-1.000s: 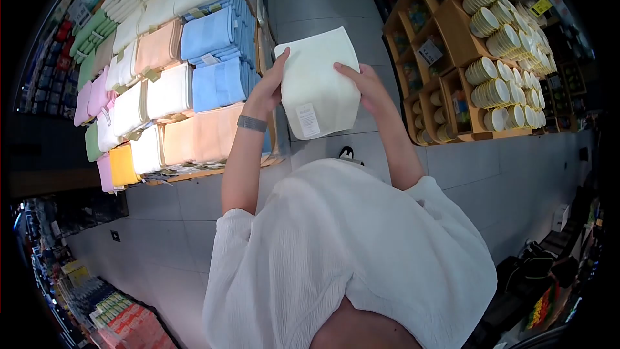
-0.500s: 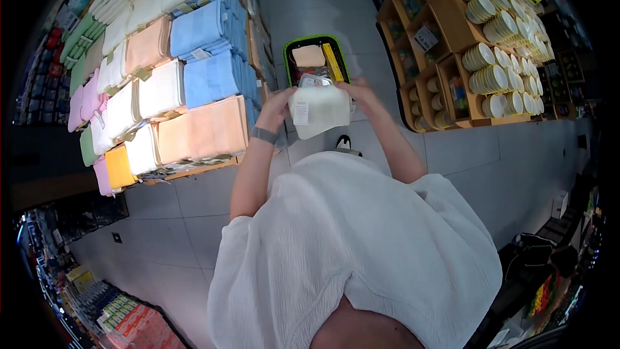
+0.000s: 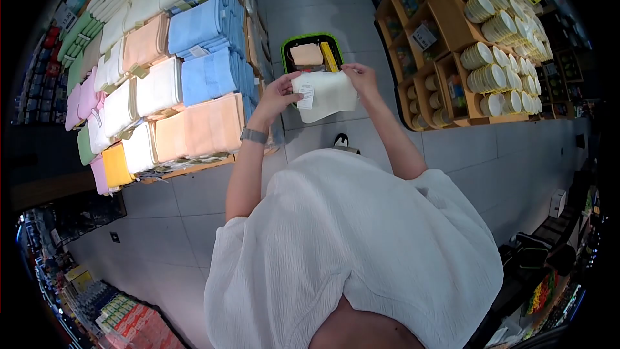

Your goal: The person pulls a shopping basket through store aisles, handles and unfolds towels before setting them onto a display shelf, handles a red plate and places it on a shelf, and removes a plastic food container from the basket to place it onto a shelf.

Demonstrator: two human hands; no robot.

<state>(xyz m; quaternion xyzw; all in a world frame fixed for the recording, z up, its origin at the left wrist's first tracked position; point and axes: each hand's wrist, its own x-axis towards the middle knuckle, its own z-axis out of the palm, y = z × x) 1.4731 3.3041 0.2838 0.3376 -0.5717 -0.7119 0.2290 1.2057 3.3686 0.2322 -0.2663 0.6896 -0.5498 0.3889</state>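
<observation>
A cream-white towel (image 3: pixel 332 98) with a white paper tag (image 3: pixel 306 95) hangs spread between my two hands. My left hand (image 3: pixel 279 98) pinches its upper left corner, the thumb near the tag. At the upper right corner, my right hand (image 3: pixel 361 80) grips the edge with closed fingers. Just beyond the towel stands a dark shopping basket with a green rim (image 3: pixel 286 44), its near part hidden behind the cloth. A folded peach towel (image 3: pixel 306 55) and a yellow box (image 3: pixel 329 57) lie inside it.
To the left, a display table holds stacks of folded towels (image 3: pixel 205 80) in white, peach, blue and other colours. On the right stands a wooden shelf unit (image 3: pixel 445 32) with rows of stacked paper cups (image 3: pixel 485 80). Grey floor tiles (image 3: pixel 310 13) run between them.
My hands have moved slightly upward in view and further apart at the towel's top edge. The towel hangs flatter, and its lower edge has risen.
</observation>
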